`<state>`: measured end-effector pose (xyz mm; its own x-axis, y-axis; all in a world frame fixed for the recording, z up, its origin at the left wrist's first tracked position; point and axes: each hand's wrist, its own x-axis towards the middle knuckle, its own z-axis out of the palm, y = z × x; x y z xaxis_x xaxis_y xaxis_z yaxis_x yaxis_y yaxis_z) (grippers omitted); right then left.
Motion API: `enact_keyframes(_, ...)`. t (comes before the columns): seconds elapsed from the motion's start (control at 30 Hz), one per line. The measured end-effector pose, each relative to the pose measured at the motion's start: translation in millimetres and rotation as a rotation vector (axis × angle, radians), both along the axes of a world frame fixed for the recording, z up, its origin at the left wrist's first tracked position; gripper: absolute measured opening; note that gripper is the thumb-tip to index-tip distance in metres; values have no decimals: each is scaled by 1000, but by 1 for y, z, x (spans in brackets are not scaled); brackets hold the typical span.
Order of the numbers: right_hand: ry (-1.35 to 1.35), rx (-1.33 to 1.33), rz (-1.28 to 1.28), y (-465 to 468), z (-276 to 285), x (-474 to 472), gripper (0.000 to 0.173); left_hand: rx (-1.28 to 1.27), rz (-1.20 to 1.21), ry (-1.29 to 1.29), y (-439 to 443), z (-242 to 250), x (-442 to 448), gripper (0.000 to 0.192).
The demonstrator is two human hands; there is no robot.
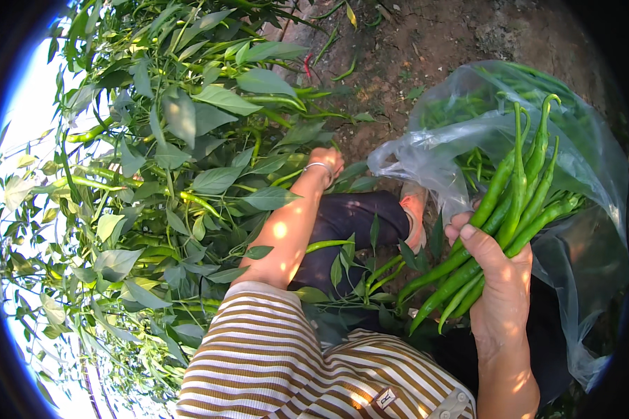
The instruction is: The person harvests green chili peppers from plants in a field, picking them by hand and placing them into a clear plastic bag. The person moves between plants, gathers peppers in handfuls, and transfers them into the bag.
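My right hand (498, 267) is closed around a bunch of long green chili peppers (518, 180). Their stems point up and their tips hang down to the left. Just behind this bunch is a clear plastic bag (592, 149) with many more green chilies inside. My left hand (326, 160), with a silver bangle on the wrist, reaches to the edge of the chili plants (215, 180). Its fingers are curled and mostly turned away, so whatever may be between them is hidden. Green chilies hang among the leaves beside my left forearm.
Bare brown soil (430, 47) runs beside the plants. Several green chilies (345, 73) and a red chili (307, 65) are near the plants' far edge. My dark-trousered leg (356, 220) is bent below my left hand, and leafy stems (369, 267) stick out before my body.
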<state>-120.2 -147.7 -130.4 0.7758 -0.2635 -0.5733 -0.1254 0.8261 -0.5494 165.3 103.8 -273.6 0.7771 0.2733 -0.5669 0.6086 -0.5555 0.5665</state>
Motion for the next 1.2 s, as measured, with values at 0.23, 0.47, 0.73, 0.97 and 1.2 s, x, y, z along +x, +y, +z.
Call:
enact_keyframes(0.23, -1, 39, -16, 3, 1, 4, 32, -45, 209, 93, 74, -26, 20, 29)
enact_keyframes(0.47, -10, 20, -11, 4, 4, 6, 31, -109, 238, 42, 94, -35, 38, 24)
enact_keyframes(0.73, 3, -2, -23, 5, -3, 1, 30, 50, 305, 134, 104, -82, 32, 20)
enact_keyframes(0.97, 116, -2, -50, 4, -7, 0, 29, -538, 550, -113, 129, -103, 57, 21)
enact_keyframes(1.2, 165, -10, -41, 1, -11, 2, 32, -290, 858, -218, 115, -111, 62, 32)
